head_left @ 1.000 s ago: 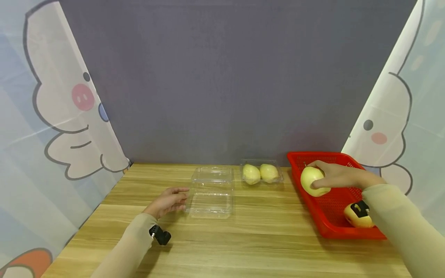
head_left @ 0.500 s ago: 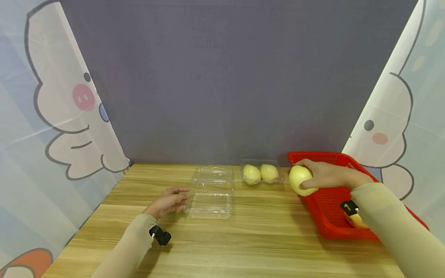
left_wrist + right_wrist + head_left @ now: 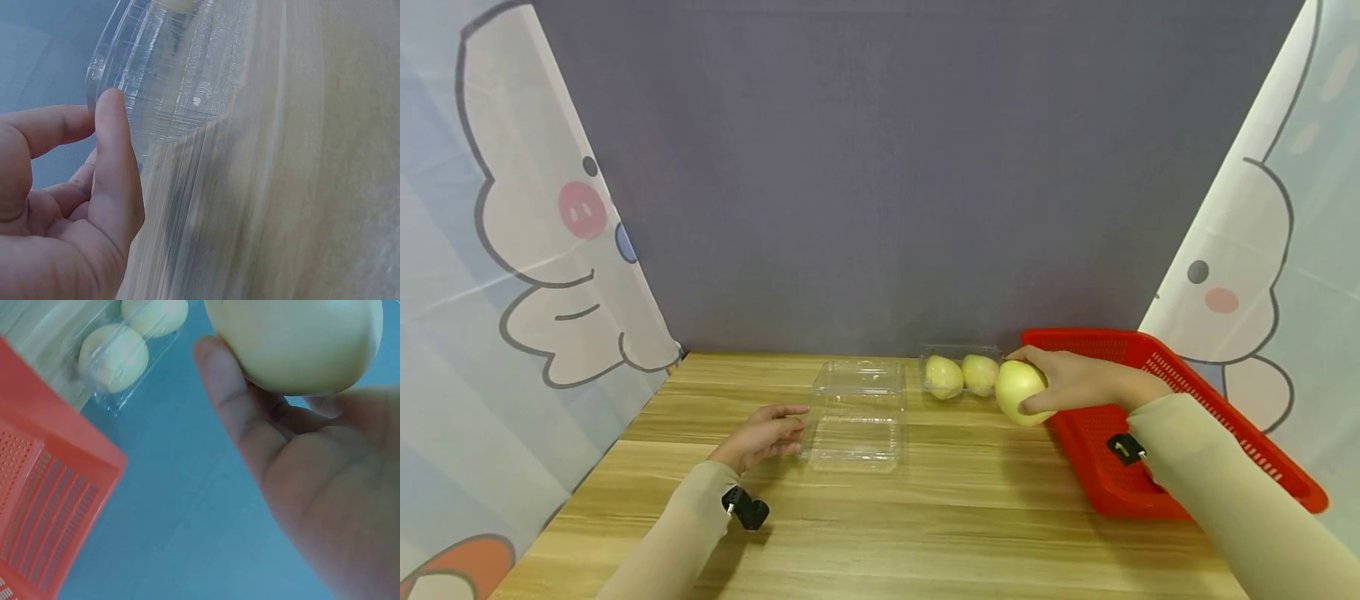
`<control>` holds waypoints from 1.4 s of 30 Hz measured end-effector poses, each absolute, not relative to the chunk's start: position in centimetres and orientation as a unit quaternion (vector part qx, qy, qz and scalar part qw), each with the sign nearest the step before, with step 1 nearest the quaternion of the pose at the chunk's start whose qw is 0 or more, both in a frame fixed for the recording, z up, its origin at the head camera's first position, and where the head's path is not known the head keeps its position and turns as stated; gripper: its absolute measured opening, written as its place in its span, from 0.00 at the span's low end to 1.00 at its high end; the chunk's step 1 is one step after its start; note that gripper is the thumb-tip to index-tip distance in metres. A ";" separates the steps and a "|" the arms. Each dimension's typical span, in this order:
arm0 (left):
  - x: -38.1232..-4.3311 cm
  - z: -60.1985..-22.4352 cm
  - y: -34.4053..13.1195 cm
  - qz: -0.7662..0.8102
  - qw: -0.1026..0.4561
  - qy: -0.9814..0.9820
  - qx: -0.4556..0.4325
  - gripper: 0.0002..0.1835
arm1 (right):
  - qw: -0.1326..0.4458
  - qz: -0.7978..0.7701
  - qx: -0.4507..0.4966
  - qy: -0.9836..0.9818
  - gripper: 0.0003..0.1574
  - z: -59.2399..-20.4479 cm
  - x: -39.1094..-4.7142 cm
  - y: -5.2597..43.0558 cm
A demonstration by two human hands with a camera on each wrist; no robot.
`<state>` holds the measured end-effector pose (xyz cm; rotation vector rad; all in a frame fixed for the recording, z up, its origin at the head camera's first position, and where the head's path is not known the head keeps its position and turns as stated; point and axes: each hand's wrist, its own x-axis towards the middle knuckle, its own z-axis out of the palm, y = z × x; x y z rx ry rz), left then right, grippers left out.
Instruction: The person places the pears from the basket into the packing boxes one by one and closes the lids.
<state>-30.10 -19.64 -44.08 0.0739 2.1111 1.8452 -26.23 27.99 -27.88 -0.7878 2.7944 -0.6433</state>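
My right hand (image 3: 1078,382) grips a pale yellow pear (image 3: 1018,393), fingers over its top and side and thumb at the near side. The pear is over the table, just left of the red basket's edge; its rounded underside fills the top of the right wrist view. An open clear plastic clamshell box (image 3: 855,437), nothing inside it, lies mid-table with its lid folded back. At the box's left side, my left hand (image 3: 763,435) pinches the rim. In the left wrist view, the thumb (image 3: 114,134) is on the near face of that rim, the index finger behind it.
A second clear box (image 3: 930,348) holding two yellow pears (image 3: 943,377) stands at the back, near the grey backdrop (image 3: 865,183). The red plastic basket (image 3: 1086,471) is at the right, partly under my right forearm, which hides most of a fruit inside.
My right hand has carried the pear leftward, from over the red basket out past its left rim. The left hand and the open box have stayed where they were.
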 end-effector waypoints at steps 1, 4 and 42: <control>-30.1 -44.1 -19.6 0.649 0.167 0.742 0.025 0.26 | 0.085 -0.218 -0.263 0.936 0.37 -28.0 -26.2 27.8; -30.1 -44.2 -19.7 0.649 0.167 0.742 0.025 0.26 | 0.092 -0.226 -0.260 0.934 0.38 -28.3 -26.4 27.1; -30.0 -44.1 -19.7 0.654 0.169 0.736 0.031 0.26 | 0.112 -0.269 -0.313 0.904 0.46 -32.1 -29.2 17.7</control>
